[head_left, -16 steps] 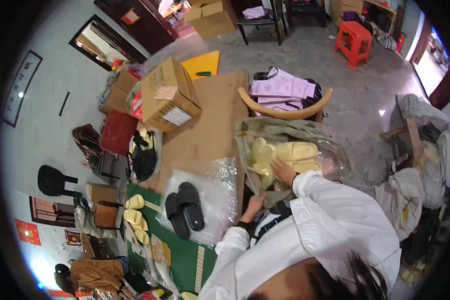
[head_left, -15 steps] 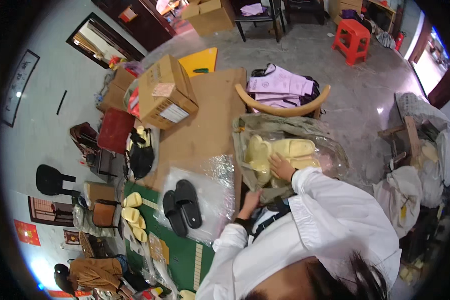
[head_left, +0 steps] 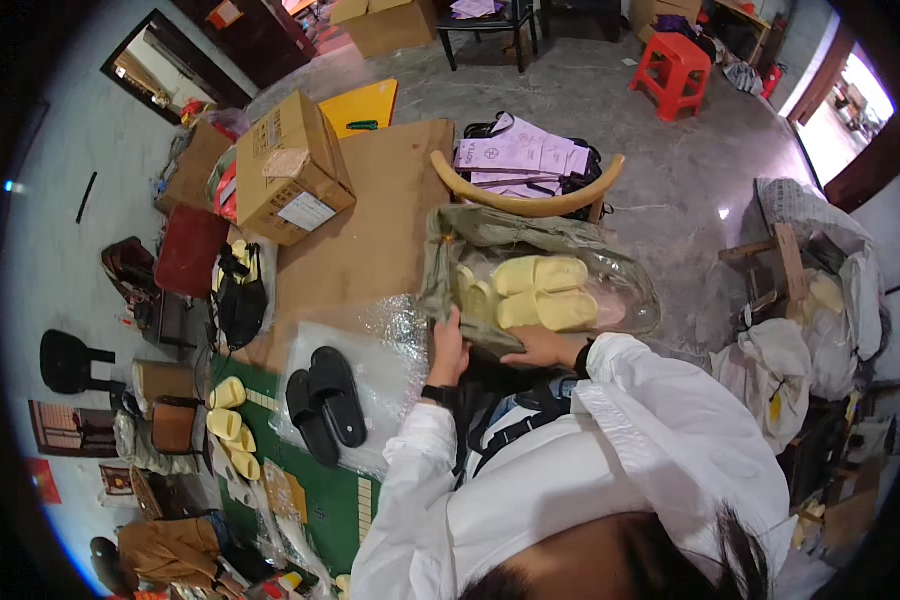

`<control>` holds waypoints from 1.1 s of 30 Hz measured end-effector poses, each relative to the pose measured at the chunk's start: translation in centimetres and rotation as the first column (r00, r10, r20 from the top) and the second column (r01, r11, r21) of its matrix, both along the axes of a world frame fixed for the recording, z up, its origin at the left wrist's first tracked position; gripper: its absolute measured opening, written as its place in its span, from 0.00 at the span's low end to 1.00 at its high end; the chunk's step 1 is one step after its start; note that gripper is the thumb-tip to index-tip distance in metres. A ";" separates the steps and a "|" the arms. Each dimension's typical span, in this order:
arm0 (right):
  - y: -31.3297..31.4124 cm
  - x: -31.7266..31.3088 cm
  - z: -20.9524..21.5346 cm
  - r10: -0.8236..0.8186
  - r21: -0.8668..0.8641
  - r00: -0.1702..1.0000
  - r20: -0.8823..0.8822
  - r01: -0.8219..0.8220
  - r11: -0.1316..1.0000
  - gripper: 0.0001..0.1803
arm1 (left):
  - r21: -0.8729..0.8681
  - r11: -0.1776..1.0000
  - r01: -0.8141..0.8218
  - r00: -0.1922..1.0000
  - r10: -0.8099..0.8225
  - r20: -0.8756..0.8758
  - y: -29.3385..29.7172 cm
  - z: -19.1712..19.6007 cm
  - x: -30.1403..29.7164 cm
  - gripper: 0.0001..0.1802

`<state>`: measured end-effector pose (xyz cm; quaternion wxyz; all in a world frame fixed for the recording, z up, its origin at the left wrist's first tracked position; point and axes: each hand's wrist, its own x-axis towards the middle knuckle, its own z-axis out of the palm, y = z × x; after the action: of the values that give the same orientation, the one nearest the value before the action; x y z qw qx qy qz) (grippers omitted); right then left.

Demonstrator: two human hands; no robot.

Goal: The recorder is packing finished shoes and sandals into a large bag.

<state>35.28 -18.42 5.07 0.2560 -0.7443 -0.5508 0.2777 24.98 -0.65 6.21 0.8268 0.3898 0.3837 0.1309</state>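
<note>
A greenish plastic sack (head_left: 540,226) stands gaping between the table and me. Inside lie pale yellow slide slippers (head_left: 542,290), a pair on top and others partly hidden at the left under clear plastic. My left hand (head_left: 449,352) is closed on the sack's near left corner. Farther right along the near rim, my right hand (head_left: 540,347) has its fingers curled over the sack's edge, their tips partly hidden. Left of my hands, a pair of black slide slippers (head_left: 327,405) lies on clear plastic bags (head_left: 395,350) on the table.
A cardboard box (head_left: 292,170) stands on the brown tabletop (head_left: 385,200). Yellow slippers (head_left: 232,425) line the green mat's (head_left: 330,510) left edge. Beyond the sack, a curved wooden chair (head_left: 530,205) holds purple printed bags (head_left: 525,150). White sacks (head_left: 765,385) sit at right; a person (head_left: 175,555) is lower left.
My right hand has left the slippers inside the sack and come back to its near rim. My left hand has moved up the near left corner. The left-hand slippers sit lower, and the view has shifted.
</note>
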 end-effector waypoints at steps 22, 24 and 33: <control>5.9 -7.1 1.1 -0.223 0.146 0.933 0.281 0.188 0.971 0.40 | 0.761 0.649 0.001 0.778 0.477 -0.408 -1.8 -6.0 -24.9 0.14; 7.9 -9.2 1.6 -0.196 0.233 0.921 0.337 0.121 0.965 0.42 | 0.811 0.581 0.066 0.733 0.523 -0.434 -2.0 -5.2 -25.6 0.15; 18.2 -23.9 3.8 0.341 0.409 0.863 0.372 -0.483 0.774 0.33 | 0.679 0.385 0.625 0.616 0.291 -0.732 -1.0 -2.6 -27.8 0.26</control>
<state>11.39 -0.23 8.90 0.2882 -0.5456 -0.7836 0.0721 -2.84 -1.62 3.63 0.2344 0.8279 0.5079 0.0410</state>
